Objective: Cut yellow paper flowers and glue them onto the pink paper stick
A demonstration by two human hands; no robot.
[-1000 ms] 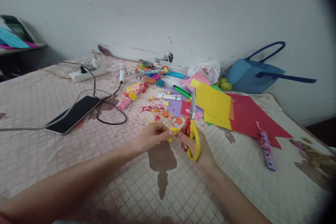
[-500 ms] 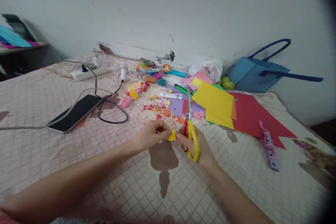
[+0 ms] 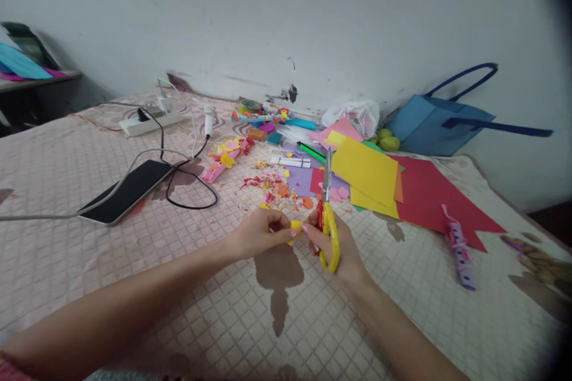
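Near the middle of the table, my left hand (image 3: 263, 233) pinches a small yellow paper piece (image 3: 295, 225) between thumb and fingers. The thumb of my right hand (image 3: 342, 247) meets the piece's right side. Scissors (image 3: 329, 214) with yellow and red handles rest in my right hand, blades pointing up and away. Just beyond both hands lie small paper scraps (image 3: 268, 184) in red, orange, pink and yellow. Yellow sheets (image 3: 366, 175) are spread beyond my right hand.
A phone-like black slab (image 3: 129, 191) with cables lies left, near a white power strip (image 3: 149, 123). A red sheet (image 3: 438, 193), a purple decorated roll (image 3: 461, 256) and a blue bag (image 3: 442, 125) are on the right. Pink flower craft (image 3: 223, 161) lies behind the left hand.
My right hand's thumb has come onto the yellow piece, and my hands are closer together. The piece now looks bent or folded. The scissors have tilted slightly to the right.
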